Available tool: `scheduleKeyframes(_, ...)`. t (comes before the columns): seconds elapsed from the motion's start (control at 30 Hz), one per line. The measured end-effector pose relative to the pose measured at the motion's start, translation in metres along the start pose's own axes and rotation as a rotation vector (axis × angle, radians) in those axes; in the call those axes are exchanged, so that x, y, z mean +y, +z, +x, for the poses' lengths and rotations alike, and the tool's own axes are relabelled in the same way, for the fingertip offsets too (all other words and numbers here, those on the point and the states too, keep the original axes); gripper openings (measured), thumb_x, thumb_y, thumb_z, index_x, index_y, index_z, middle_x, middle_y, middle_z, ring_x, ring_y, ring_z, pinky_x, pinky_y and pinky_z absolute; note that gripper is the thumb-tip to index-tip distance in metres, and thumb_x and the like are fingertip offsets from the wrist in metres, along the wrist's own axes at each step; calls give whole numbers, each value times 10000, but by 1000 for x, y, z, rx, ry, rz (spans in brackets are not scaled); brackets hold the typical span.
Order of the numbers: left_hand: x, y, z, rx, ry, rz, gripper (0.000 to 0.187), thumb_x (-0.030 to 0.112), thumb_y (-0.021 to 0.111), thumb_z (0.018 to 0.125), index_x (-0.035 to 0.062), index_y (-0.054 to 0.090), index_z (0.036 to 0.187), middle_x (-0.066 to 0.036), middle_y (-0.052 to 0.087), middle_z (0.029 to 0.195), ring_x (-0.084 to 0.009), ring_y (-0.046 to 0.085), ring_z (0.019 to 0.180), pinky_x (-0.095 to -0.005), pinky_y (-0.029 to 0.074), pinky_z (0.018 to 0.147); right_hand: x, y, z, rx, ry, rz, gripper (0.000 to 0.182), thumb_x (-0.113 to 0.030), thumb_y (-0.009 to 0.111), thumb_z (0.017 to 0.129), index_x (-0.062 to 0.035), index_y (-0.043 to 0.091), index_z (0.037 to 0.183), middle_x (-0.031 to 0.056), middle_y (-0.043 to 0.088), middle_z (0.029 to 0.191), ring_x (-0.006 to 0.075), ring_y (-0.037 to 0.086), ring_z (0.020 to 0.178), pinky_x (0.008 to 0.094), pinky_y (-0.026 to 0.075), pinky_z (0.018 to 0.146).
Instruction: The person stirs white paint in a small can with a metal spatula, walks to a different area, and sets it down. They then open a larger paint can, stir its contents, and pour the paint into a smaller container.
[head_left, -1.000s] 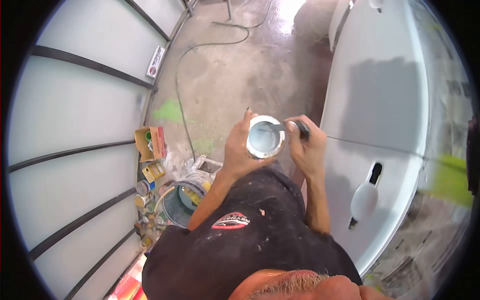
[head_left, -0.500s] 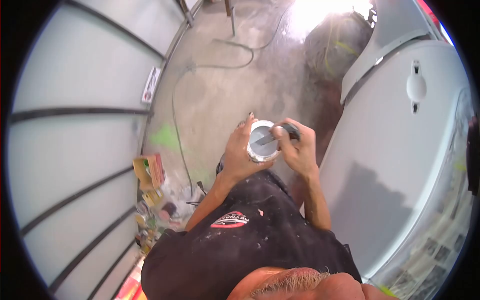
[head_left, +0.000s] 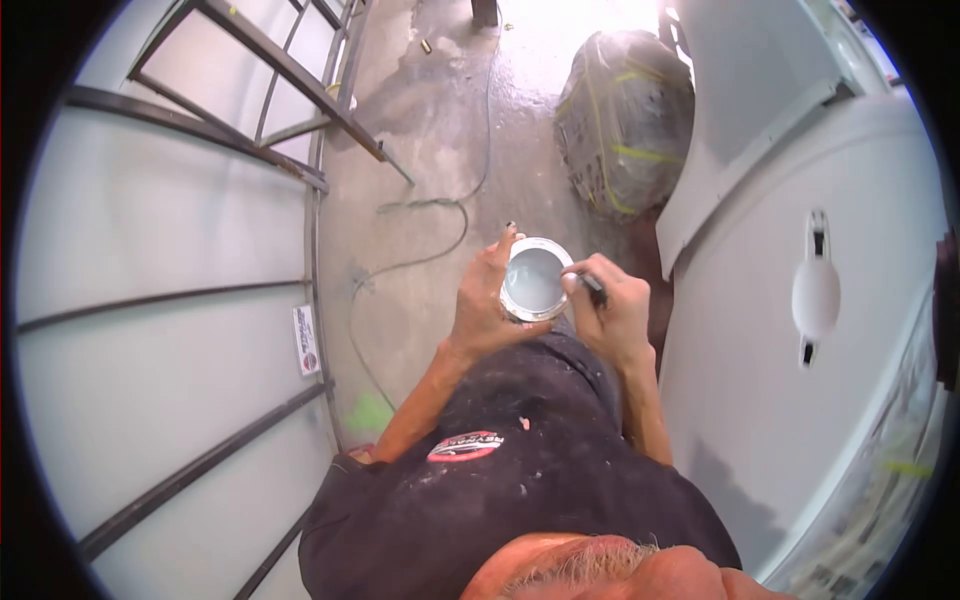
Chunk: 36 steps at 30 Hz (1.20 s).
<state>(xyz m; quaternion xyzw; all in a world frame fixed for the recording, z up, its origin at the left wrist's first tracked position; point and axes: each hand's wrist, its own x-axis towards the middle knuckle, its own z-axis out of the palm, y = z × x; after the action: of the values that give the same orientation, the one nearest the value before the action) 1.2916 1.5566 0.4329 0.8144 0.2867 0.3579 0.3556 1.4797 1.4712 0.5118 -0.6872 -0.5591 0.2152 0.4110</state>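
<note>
My left hand (head_left: 482, 308) is wrapped around a white-rimmed can (head_left: 541, 245) and holds it in front of my waist. Smooth pale grey paint (head_left: 534, 278) shows inside, and the outside of the can is smeared. At the can's right rim, my right hand (head_left: 617, 306) pinches a putty knife (head_left: 594, 289) by its dark handle. Its blade is mostly hidden by my fingers and the rim. Both hands are closed.
A primed grey car door (head_left: 740, 340) with a handle recess stands close on my right. Ahead is a plastic-wrapped wheel (head_left: 625, 125). A hose (head_left: 455, 240) crosses the floor. White framed panels (head_left: 160, 240) and a metal stand (head_left: 290, 75) are on the left.
The view has moved forward along the car, bringing the wrapped wheel and metal stand closer. The putty knife's blade, earlier seen across the can's opening, has drawn back to the right rim.
</note>
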Motion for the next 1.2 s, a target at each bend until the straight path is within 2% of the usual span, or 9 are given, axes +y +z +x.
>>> scheduleKeyframes(0.13, -39, 6, 102, 54, -62, -14, 1273, 429, 986, 627, -23, 328, 1619, -224, 639, 1381, -416, 636, 1229, -492, 508, 1048, 30, 2, 130, -51, -83, 266, 69, -85, 745, 915, -33, 700, 926, 132, 677, 797, 246, 677, 602, 350, 505, 560)
scheduleKeyframes(0.17, -49, 0, 125, 55, -78, -13, 1250, 400, 983, 640, -26, 330, 1616, -222, 634, 1384, -409, 634, 1237, -489, 507, 1056, 42, 4, 162, -60, 51, 258, 91, -108, 756, 919, -33, 705, 929, 120, 690, 807, 260, 667, 598, 364, 514, 568)
scheduleKeyframes(0.27, -79, -10, 199, 133, -170, -37, 1249, 373, 990, 622, -39, 338, 1605, -218, 629, 1384, -405, 633, 1241, -490, 505, 1062, 46, 1, 272, -17, -134, 102, 115, -121, 774, 905, -35, 715, 953, 114, 702, 824, 274, 678, 616, 378, 518, 569)
scheduleKeyframes(0.43, -164, -22, 331, 179, -209, -22, 1186, 301, 977, 614, -42, 375, 1577, -219, 637, 1369, -407, 632, 1249, -488, 500, 1068, 65, 32, 438, -325, -320, 128, 112, -133, 745, 915, -43, 722, 977, 119, 723, 859, 333, 700, 683, 402, 524, 573)
scheduleKeyframes(0.53, -214, -24, 418, 105, -127, 15, 1179, 304, 972, 618, -40, 377, 1576, -215, 644, 1356, -412, 641, 1219, -490, 502, 1057, 102, 30, 530, -183, -108, 212, 120, -151, 739, 922, -42, 718, 970, 125, 724, 864, 337, 705, 701, 407, 529, 584)
scheduleKeyframes(0.67, -278, -22, 550, 20, -76, 6, 1197, 325, 966, 623, -24, 363, 1597, -203, 643, 1364, -409, 636, 1219, -490, 502, 1054, 124, 13, 643, -170, -182, -157, 126, -147, 740, 936, -24, 712, 928, 126, 719, 847, 319, 685, 651, 383, 527, 587)
scheduleKeyframes(0.83, -336, -9, 704, -88, 20, -52, 1257, 400, 974, 632, -11, 329, 1630, -219, 629, 1356, -399, 634, 1213, -503, 506, 1030, 159, -15, 753, 56, 112, 222, 79, -82, 723, 960, -11, 729, 994, 143, 696, 826, 189, 652, 610, 343, 501, 575)
scheduleKeyframes(0.97, -391, 13, 812, -136, 91, -78, 1276, 443, 972, 630, -12, 327, 1633, -222, 637, 1333, -400, 632, 1209, -507, 506, 1029, 191, -21, 837, 264, 86, -27, 54, -59, 710, 956, -6, 720, 956, 115, 710, 803, 200, 660, 609, 333, 499, 568)
scheduleKeyframes(1.2, -454, 54, 982, -154, 123, -78, 1258, 450, 970, 646, -30, 336, 1621, -238, 640, 1328, -409, 643, 1183, -505, 519, 1019, 273, -54, 1005, 357, 123, 236, 63, -57, 742, 933, -18, 732, 982, 115, 703, 810, 175, 680, 652, 320, 509, 599)
